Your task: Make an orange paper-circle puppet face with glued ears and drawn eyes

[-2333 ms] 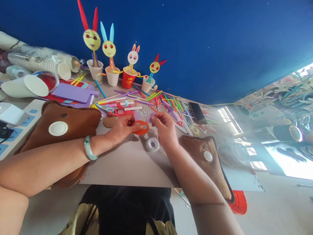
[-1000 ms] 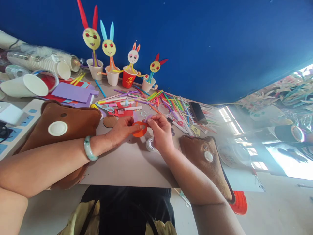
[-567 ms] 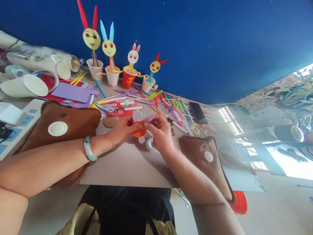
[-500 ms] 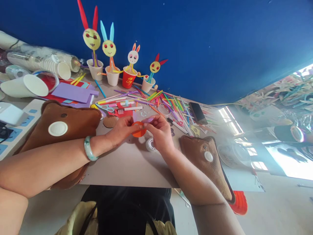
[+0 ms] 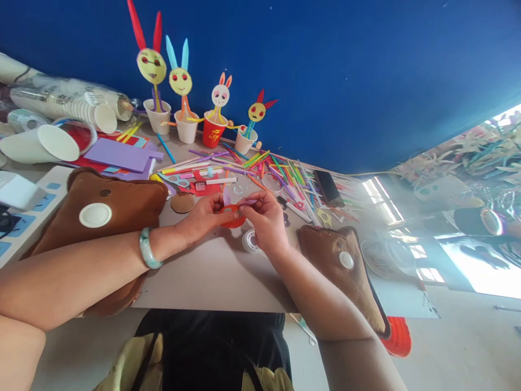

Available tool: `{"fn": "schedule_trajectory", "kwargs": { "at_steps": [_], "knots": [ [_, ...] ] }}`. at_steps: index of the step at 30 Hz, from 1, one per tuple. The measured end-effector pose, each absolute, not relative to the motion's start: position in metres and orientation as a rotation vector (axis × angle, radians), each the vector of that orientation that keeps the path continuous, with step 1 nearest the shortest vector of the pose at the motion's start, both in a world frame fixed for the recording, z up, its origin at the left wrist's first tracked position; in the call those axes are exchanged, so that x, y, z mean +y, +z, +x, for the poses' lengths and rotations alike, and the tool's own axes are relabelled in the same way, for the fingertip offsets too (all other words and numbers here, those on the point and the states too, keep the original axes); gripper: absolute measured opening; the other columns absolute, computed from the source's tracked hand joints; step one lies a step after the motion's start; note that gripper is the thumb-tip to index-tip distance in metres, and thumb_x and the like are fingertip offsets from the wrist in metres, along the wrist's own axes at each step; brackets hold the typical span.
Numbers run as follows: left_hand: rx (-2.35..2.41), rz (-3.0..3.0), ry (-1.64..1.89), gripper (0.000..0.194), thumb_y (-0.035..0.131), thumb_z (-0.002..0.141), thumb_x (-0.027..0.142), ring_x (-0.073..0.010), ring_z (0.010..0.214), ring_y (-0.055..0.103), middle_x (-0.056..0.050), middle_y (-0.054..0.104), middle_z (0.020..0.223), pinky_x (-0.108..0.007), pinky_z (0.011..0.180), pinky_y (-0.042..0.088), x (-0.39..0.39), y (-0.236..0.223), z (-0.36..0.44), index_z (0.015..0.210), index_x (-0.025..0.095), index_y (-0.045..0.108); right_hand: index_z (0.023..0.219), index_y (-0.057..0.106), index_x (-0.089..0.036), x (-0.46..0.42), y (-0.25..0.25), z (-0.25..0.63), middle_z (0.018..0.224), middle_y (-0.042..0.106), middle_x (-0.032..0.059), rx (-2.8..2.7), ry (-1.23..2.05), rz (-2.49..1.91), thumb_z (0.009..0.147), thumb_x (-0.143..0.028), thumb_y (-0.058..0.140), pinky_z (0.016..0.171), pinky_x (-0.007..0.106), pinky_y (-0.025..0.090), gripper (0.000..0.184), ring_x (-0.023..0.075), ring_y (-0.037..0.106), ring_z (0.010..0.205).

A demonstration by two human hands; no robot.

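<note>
Orange-red disc [image 5: 233,216], flat, edge rounded, partly hidden by fingers; purple piece [image 5: 226,197] above, toward 11 o'clock. Left hand [image 5: 205,217] pinches disc; right hand [image 5: 267,218], at 3 o'clock, pinches purple scrap [image 5: 249,202]. Tape roll [image 5: 249,240]: 5 o'clock.

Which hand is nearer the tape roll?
Right: the right hand partly hides the tape roll from the right; the left hand is farther off, on the roll's left.

Tape roll [image 5: 249,240] partly covered
Right hand [image 5: 269,220] hides its right side; red ear's [image 5: 137,26] tip meets the top edge, upper left.
</note>
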State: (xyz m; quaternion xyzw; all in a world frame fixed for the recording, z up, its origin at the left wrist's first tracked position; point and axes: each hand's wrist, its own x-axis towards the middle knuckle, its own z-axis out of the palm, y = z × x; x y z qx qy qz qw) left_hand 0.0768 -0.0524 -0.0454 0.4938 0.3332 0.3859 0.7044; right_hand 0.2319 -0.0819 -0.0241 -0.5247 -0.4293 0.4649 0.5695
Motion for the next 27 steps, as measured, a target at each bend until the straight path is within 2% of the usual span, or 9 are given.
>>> {"fn": "schedule_trajectory", "kwargs": {
  "at_steps": [3, 7, 10, 18, 23, 27],
  "knots": [
    [0.732, 1.156, 0.833, 0.044, 0.084, 0.068, 0.041, -0.0185, 0.082, 0.065, -0.003, 0.069, 0.089, -0.030, 0.071, 0.049, -0.053, -0.042, 0.077, 0.102, 0.018, 0.068, 0.082, 0.055, -0.022, -0.081, -0.024, 0.232, 0.077, 0.070, -0.0033, -1.006, 1.072, -1.242, 0.065, -0.019, 0.073, 0.072, 0.027, 0.056, 0.025, 0.0121, 0.067, 0.072],
    [0.796, 1.259, 0.843, 0.033, 0.075, 0.076, 0.047, -0.0182, 0.078, 0.062, -0.004, 0.069, 0.082, -0.030, 0.069, 0.048, -0.053, -0.034, 0.074, 0.088, 0.016, 0.070, 0.083, 0.055, -0.023, -0.081, -0.025, 0.232, 0.077, 0.070, -0.0033, -1.020, 1.068, -1.244, 0.066, -0.020, 0.074, 0.070, 0.027, 0.056, 0.025, 0.0123, 0.067, 0.072],
    [0.851, 1.281, 0.859, 0.034, 0.075, 0.074, 0.049, -0.0176, 0.072, 0.060, -0.003, 0.068, 0.076, -0.029, 0.065, 0.046, -0.052, -0.034, 0.073, 0.082, 0.016, 0.070, 0.083, 0.057, -0.023, -0.082, -0.024, 0.232, 0.078, 0.070, -0.0023, -1.047, 1.053, -1.260, 0.066, -0.022, 0.075, 0.072, 0.029, 0.057, 0.024, 0.0134, 0.068, 0.074],
    [0.844, 1.280, 0.882, 0.027, 0.072, 0.079, 0.044, -0.0187, 0.081, 0.064, -0.003, 0.071, 0.084, -0.031, 0.073, 0.050, -0.048, -0.044, 0.074, 0.088, 0.018, 0.072, 0.095, 0.064, -0.022, -0.082, -0.024, 0.235, 0.092, 0.073, 0.0007, -1.096, 1.124, -1.202, 0.069, -0.023, 0.071, 0.072, 0.028, 0.056, 0.027, 0.0139, 0.068, 0.078],
    [0.920, 1.351, 0.871, 0.029, 0.072, 0.078, 0.045, -0.0179, 0.074, 0.061, -0.003, 0.069, 0.077, -0.030, 0.067, 0.046, -0.049, -0.039, 0.071, 0.081, 0.017, 0.070, 0.081, 0.064, -0.020, -0.083, -0.025, 0.235, 0.071, 0.070, -0.0013, -1.159, 1.162, -1.334, 0.072, -0.027, 0.069, 0.060, 0.026, 0.051, 0.012, 0.0141, 0.066, 0.064],
    [0.896, 1.358, 0.853, 0.031, 0.070, 0.077, 0.047, -0.0177, 0.073, 0.060, -0.003, 0.068, 0.076, -0.030, 0.067, 0.045, -0.049, -0.034, 0.071, 0.078, 0.015, 0.067, 0.072, 0.061, -0.020, -0.082, -0.024, 0.232, 0.063, 0.066, -0.0027, -1.154, 1.131, -1.370, 0.072, -0.027, 0.066, 0.056, 0.025, 0.048, 0.008, 0.0136, 0.063, 0.058]
  ]
}}
